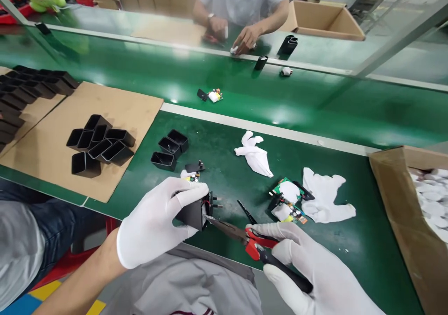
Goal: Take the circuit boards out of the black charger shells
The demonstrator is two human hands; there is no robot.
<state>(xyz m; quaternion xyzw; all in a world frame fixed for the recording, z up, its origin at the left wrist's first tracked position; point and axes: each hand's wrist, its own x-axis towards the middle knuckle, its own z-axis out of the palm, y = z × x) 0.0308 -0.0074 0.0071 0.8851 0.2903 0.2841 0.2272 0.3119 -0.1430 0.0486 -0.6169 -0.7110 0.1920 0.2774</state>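
Observation:
My left hand [157, 221], in a white glove, grips a black power adapter case [191, 212] whose open end faces right. A plug piece with metal pins [216, 202] sticks out at that end. In my gloved right hand [301, 259] is a pair of long-nose pliers [259, 247] with red and black handles. Their tips touch the rim of the case's opening; whether they pinch something inside is hard to see. Just beyond my left hand lies a small circuit board [192, 177] beside a black plug cover [195, 166]. Several circuit boards [289, 198] lie ahead of my right hand.
Black empty cases [170, 147] stand left of centre, with more on a cardboard sheet [140, 105]. Two white gloves [257, 158] [325, 196] lie on the green bench. A carton of white parts [388, 203] borders the right. Across the conveyor [140, 67], another person's hands [247, 39] work.

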